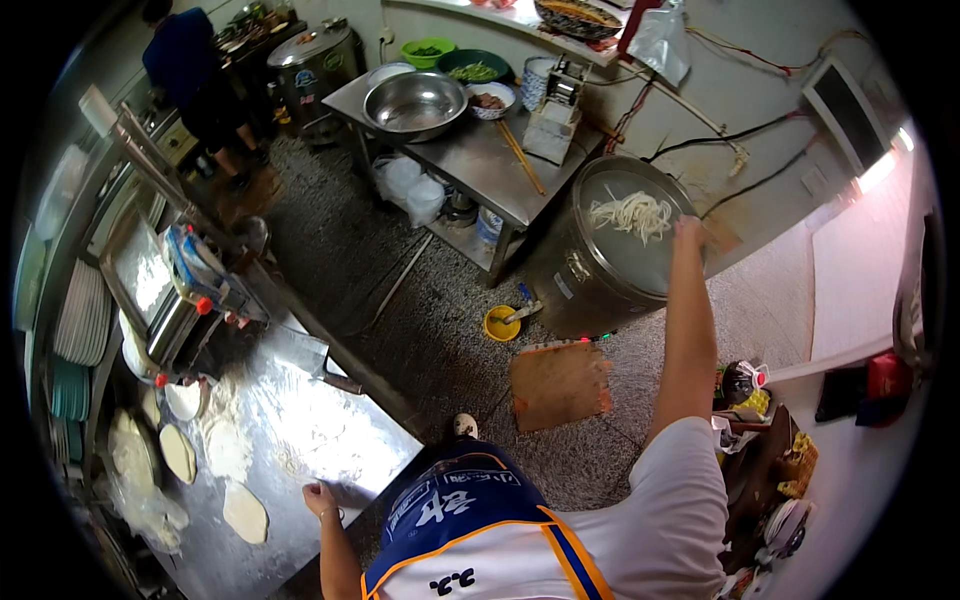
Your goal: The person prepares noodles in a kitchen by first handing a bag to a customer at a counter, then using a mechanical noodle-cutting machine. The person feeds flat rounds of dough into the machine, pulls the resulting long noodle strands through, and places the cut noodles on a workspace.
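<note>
My right arm reaches out over a large round steel boiling pot (pixel 577 262). My right hand (pixel 688 231) is blurred at the pot's right rim. A loose clump of pale noodles (pixel 634 215) is over the cloudy water, just left of that hand. I cannot tell whether the fingers still touch the noodles. My left hand (pixel 319 497) is at the edge of a floured steel worktable (pixel 289 553), its fingers curled and nothing seen in them. Left of it lies a flat oval of dough (pixel 245 513). A cleaver (pixel 304 351) rests farther up the worktable.
A dough-rolling machine (pixel 202 285) stands on the worktable. Beyond the floor is a steel side table (pixel 461 176) with a metal basin (pixel 415 103), bowls and chopsticks (pixel 520 157). A yellow bowl (pixel 501 322) sits under the pot's tap. Another person (pixel 182 67) stands at the back left.
</note>
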Tool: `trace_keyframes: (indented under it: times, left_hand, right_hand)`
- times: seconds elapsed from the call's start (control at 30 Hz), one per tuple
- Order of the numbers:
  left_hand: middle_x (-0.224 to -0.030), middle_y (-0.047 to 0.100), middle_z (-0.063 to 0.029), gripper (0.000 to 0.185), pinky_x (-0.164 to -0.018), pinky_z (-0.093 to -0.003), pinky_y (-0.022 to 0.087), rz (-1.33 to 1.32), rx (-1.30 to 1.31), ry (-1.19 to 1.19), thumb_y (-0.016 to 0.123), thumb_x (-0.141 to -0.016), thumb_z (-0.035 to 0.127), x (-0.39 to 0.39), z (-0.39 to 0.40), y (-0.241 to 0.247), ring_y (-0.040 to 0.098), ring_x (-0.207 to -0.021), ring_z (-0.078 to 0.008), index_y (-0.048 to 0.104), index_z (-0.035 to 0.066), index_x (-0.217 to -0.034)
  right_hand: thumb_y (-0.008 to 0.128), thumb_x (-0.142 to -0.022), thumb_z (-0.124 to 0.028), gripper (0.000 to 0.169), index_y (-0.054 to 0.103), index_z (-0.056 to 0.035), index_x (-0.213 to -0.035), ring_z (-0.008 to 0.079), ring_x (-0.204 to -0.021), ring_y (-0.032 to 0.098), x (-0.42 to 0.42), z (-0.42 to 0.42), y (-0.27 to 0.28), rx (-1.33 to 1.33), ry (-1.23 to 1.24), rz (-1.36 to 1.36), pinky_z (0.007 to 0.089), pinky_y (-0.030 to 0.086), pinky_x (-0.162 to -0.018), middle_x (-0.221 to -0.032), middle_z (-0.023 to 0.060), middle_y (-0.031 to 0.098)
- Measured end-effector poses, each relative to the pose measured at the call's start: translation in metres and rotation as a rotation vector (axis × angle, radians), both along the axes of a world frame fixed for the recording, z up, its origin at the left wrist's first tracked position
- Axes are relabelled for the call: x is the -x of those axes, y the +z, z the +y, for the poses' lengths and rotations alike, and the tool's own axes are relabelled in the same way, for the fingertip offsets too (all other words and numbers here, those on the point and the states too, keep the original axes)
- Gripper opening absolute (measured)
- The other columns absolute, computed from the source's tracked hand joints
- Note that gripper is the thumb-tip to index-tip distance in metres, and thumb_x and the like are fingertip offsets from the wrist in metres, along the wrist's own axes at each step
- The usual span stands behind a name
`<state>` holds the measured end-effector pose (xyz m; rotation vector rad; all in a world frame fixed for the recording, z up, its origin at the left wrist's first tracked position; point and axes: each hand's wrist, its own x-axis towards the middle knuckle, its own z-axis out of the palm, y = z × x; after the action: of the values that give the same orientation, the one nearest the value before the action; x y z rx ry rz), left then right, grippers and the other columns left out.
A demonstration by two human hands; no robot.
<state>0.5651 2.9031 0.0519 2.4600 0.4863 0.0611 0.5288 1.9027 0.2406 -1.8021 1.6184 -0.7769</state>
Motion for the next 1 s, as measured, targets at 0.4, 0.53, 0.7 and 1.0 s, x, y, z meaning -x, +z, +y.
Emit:
trace_keyframes:
  times: [0.4, 0.53, 0.7, 1.0]
  left_hand:
    - [-0.091, 0.053, -0.0143, 0.029, -0.073, -0.0333, 0.047, 0.000, 0.311, -0.063, 0.065, -0.062, 0.006, -0.054, -0.003, -0.009, 0.056, -0.082, -0.0283, 0.056, 0.002, -0.090]
    - [-0.090, 0.049, -0.0146, 0.024, -0.073, -0.0337, 0.047, 0.129, 0.029, -0.186, 0.065, -0.064, 0.006, -0.082, -0.020, 0.022, 0.054, -0.081, -0.0296, 0.057, 0.003, -0.087]
    - [-0.089, 0.049, -0.0153, 0.018, -0.071, -0.0339, 0.046, 0.224, 0.031, -0.271, 0.065, -0.066, 0.008, -0.087, 0.011, 0.021, 0.054, -0.080, -0.0290, 0.056, 0.001, -0.081]
    - [-0.069, 0.058, -0.0113, 0.021, -0.060, -0.0301, 0.047, 0.176, 0.320, 0.046, 0.065, -0.067, 0.009, -0.080, 0.081, 0.018, 0.056, -0.061, -0.0188, 0.051, 0.001, -0.080]
  right_hand:
    - [0.044, -0.083, -0.017, 0.024, 0.057, 0.0011, -0.092, 0.0199, -0.087, 0.052, 0.083, 0.263, -0.019, -0.048, 0.458, -0.732, 0.0322, 0.043, -0.075, -0.092, 0.0106, 0.056]
    - [0.044, -0.084, -0.010, 0.016, 0.054, 0.0012, -0.088, 0.0137, -0.070, 0.055, 0.044, 0.457, -0.073, -1.121, 0.742, -1.163, 0.0226, 0.046, -0.061, -0.082, 0.0103, 0.057]
    - [0.050, -0.082, -0.008, 0.018, 0.055, 0.0019, -0.096, 0.0154, -0.075, 0.059, -0.016, 0.680, -0.035, -1.247, 1.144, -0.266, 0.0248, 0.048, -0.068, -0.084, 0.0101, 0.061]
    - [0.047, -0.085, -0.014, 0.020, 0.054, 0.0002, -0.098, 0.0160, -0.080, 0.058, -0.032, 0.817, -0.038, -1.401, 1.372, -0.044, 0.0258, 0.045, -0.073, -0.089, 0.0102, 0.060]
